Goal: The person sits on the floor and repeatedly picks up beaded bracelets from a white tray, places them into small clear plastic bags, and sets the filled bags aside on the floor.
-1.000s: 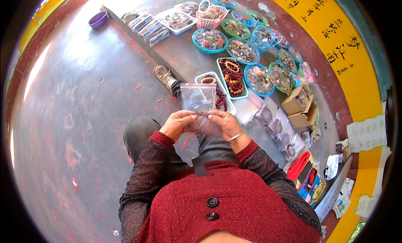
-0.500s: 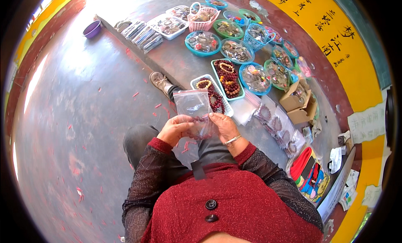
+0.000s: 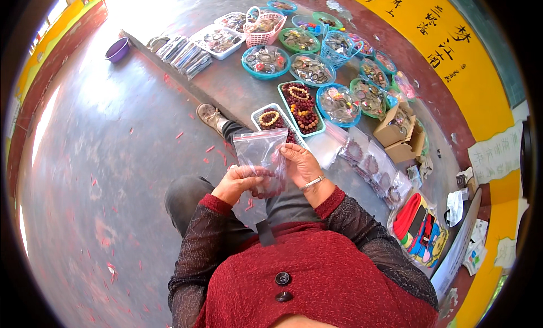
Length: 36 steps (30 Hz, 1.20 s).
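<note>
Both hands hold a clear plastic zip bag (image 3: 261, 154) upright in front of my chest. My left hand (image 3: 240, 182) grips its lower left part, where dark red beads (image 3: 270, 184) show through the plastic. At the bag's right edge, my right hand (image 3: 301, 164) pinches it; a silver bracelet sits on that wrist. Red sleeves with dark mesh cover both forearms. My grey trouser leg and a worn shoe (image 3: 210, 116) stretch out beneath the bag.
Right beyond my hands lie trays of bead bracelets (image 3: 302, 106) on a grey mat. Behind them stand several teal bowls (image 3: 264, 61) and baskets of trinkets, with cardboard boxes (image 3: 400, 134) and packets to the right. A purple bowl (image 3: 117, 50) sits far left on the concrete floor.
The bag has dropped a little and tilted, and my hands have shifted lower along it. The view has swung slightly.
</note>
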Each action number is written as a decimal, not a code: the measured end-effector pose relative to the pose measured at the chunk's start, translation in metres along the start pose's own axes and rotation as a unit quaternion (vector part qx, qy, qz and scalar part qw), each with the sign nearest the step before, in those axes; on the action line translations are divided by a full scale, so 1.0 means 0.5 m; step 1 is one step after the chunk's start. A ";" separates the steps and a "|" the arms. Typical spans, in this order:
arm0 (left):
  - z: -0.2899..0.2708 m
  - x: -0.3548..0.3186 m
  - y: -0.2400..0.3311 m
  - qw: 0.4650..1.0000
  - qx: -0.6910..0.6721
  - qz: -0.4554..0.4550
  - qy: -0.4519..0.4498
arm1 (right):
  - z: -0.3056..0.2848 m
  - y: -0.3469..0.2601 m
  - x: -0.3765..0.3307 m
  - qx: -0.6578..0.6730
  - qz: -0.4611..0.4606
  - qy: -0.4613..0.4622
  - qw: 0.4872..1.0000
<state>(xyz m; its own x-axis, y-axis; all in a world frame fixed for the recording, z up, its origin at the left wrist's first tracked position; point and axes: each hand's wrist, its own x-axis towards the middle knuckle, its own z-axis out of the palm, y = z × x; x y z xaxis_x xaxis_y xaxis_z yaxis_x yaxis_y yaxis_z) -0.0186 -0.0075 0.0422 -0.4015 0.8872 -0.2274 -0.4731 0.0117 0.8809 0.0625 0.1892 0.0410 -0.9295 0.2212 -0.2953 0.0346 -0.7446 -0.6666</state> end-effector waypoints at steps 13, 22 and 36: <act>0.016 -0.005 0.010 1.000 0.002 -0.002 0.010 | 0.035 -0.114 -0.036 -0.288 -0.116 -0.113 0.944; 0.019 -0.007 0.017 1.000 0.011 -0.015 0.000 | 0.055 -0.176 -0.057 -0.565 -0.144 -0.158 0.797; 0.010 -0.001 0.000 0.997 0.070 -0.021 -0.024 | 0.071 -0.229 -0.032 -0.740 0.093 -0.336 0.575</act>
<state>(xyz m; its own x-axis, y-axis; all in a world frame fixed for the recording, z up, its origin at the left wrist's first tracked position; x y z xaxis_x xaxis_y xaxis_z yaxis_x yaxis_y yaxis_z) -0.0148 -0.0056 0.0444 -0.3435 0.9059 -0.2476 -0.3735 0.1101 0.9211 0.0602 0.2485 0.1464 -0.7735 -0.4398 -0.4565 -0.0312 0.7457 -0.6656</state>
